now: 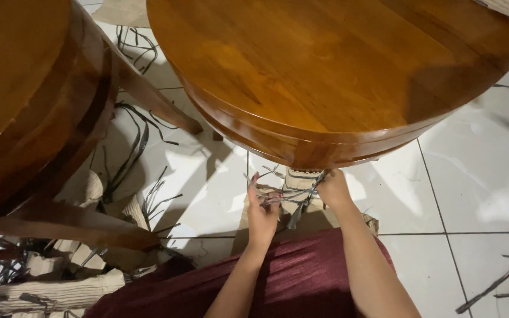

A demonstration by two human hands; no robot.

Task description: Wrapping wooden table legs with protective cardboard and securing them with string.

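Note:
A round brown wooden table [337, 65] fills the upper middle of the head view. Below its front edge stands a table leg wrapped in beige corrugated paper [299, 178], tied with grey plastic straps [285, 197]. My left hand [261, 213] pinches the straps on the left side of the wrapped leg. On the right side my right hand [333, 189] grips the wrapping and straps. Both forearms reach out over dark red cloth [290, 282] at the bottom of the view. The leg's lower part is hidden behind my hands.
A second wooden table [25, 88] stands at the left, its bare legs [148, 94] angled over the white tiled floor [472, 176]. Torn beige wrapping [48, 291] and cut grey straps [131, 147] litter the floor at the left; more straps [508, 280] lie at the lower right.

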